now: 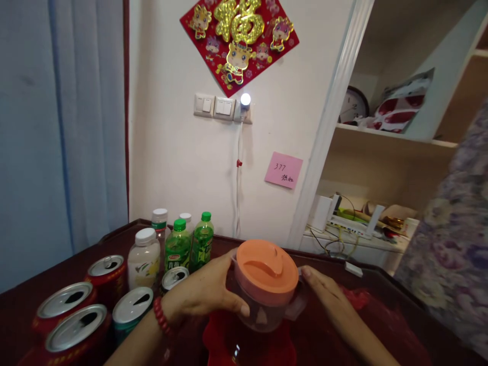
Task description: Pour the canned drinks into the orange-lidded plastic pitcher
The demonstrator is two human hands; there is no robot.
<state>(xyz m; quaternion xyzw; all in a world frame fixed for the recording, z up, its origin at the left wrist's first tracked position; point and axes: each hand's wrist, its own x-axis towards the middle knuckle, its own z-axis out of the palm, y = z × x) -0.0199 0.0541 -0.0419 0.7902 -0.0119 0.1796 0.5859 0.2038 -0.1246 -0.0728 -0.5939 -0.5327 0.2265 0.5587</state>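
A clear plastic pitcher with an orange lid is held between both hands above a red scalloped tray on the dark table. My left hand, with a red bead bracelet at the wrist, wraps the pitcher's left side, thumb across its front. My right hand grips the pitcher's handle on the right; part of those fingers is hidden behind it. The pitcher looks slightly tilted.
To the left stand several opened cans, a white-capped bottle and green bottles. Crumpled red plastic lies at right, near a small white box. A wall with a plugged-in cable rises behind; a router sits on the shelf.
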